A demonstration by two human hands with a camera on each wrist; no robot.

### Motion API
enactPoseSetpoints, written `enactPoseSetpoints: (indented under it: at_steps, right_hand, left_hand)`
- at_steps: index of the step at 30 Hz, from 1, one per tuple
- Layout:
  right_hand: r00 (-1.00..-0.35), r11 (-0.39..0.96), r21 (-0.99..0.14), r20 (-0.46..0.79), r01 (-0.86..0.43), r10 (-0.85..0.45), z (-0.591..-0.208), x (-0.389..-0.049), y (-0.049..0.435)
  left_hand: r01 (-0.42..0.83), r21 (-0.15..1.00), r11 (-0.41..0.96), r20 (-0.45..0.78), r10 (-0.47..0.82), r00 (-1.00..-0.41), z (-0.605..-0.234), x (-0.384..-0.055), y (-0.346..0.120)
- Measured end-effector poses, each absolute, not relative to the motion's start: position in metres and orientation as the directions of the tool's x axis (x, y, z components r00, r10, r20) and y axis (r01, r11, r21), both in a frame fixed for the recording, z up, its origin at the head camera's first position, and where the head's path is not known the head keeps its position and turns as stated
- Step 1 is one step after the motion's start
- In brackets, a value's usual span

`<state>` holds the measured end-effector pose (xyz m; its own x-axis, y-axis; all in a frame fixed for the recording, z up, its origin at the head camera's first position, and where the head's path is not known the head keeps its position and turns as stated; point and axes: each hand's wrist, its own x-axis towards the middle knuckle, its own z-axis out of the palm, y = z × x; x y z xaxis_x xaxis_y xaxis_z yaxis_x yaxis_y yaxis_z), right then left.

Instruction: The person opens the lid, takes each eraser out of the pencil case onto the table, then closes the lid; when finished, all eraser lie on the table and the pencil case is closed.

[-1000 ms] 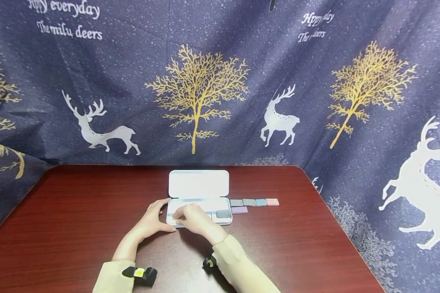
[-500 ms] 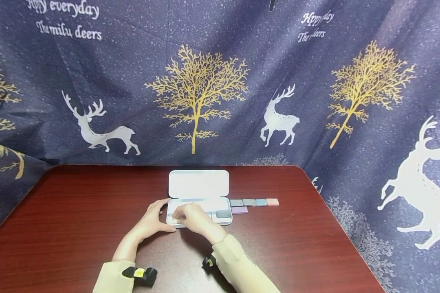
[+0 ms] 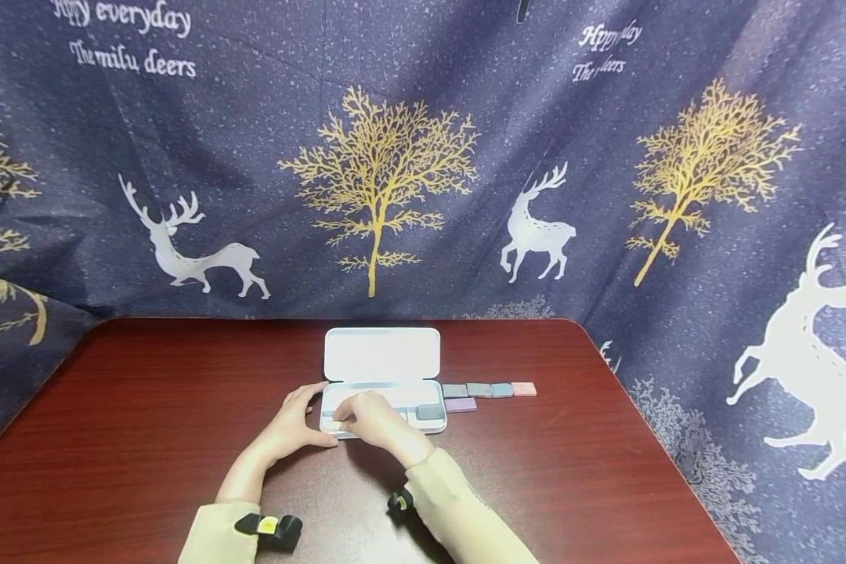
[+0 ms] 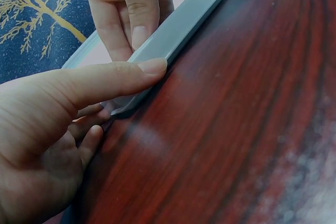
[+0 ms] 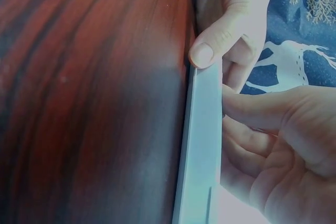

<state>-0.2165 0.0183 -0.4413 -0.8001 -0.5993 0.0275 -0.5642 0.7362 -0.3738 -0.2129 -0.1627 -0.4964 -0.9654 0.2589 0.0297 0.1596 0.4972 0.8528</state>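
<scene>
A white hinged pencil case [image 3: 424,428] stands with its lid [image 3: 382,354] up on the table. My left hand [image 3: 291,423] grips the case's left end, thumb on the front wall [image 4: 157,51] and fingers round the far side. My right hand [image 3: 372,419] reaches into the left part of the case. Its curled fingertips are at a small pale block [image 3: 332,427], mostly hidden by the hand. In the right wrist view the front wall [image 5: 202,145] hides the fingertips of my right hand [image 5: 283,140]. A grey-blue block [image 3: 430,411] lies in the right compartment.
Right of the case, a row of thin blocks lies on the table: grey ones, a blue one [image 3: 501,390] and a pink one [image 3: 525,389]. A purple block [image 3: 460,405] lies before them. A patterned cloth [image 3: 423,196] hangs behind the table [image 3: 571,486].
Both hands stay almost in place. The right fingertips shift slightly inside the left part of the case; the case and the blocks beside it have not moved.
</scene>
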Motion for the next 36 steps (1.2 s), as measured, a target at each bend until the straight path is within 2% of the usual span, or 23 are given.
enactPoseSetpoints:
  at_steps: [19, 36]
  right_hand:
    - [-0.808, 0.755, -0.355, 0.004, -0.552, -0.589, -0.4458, -0.22, 0.0173]
    - [-0.807, 0.745, -0.39, -0.009, -0.541, -0.591, -0.442, -0.2188, 0.0194]
  left_hand:
    - [0.178, 0.843, 0.508, 0.046, 0.262, -0.964, -0.4956, -0.2122, -0.1634]
    - [0.166, 0.844, 0.51, 0.034, 0.258, -0.966, -0.4944, -0.2114, -0.1628]
